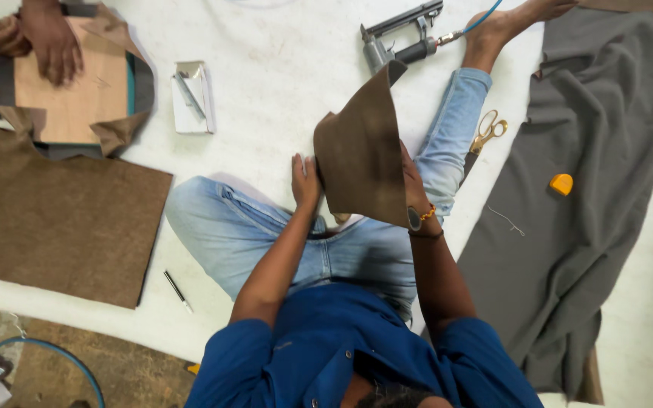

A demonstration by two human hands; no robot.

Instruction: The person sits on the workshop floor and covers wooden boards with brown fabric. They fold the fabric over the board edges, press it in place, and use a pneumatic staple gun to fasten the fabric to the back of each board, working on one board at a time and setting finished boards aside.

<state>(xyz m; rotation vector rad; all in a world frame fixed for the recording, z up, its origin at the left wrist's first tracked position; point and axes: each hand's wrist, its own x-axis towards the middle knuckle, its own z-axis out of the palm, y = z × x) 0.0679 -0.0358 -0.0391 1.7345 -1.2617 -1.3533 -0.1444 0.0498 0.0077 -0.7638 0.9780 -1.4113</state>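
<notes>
We grip the brown fabric piece (360, 147) by both side edges, left hand (305, 180) and right hand (413, 181) closed on it — looks light, floppy, semi-stiff.

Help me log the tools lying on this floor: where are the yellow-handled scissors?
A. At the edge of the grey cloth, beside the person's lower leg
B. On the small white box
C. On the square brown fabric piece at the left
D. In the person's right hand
A: the scissors lie at the edge of the grey cloth, right beside the jeans-clad lower leg; both hands are on the brown piece.
</notes>
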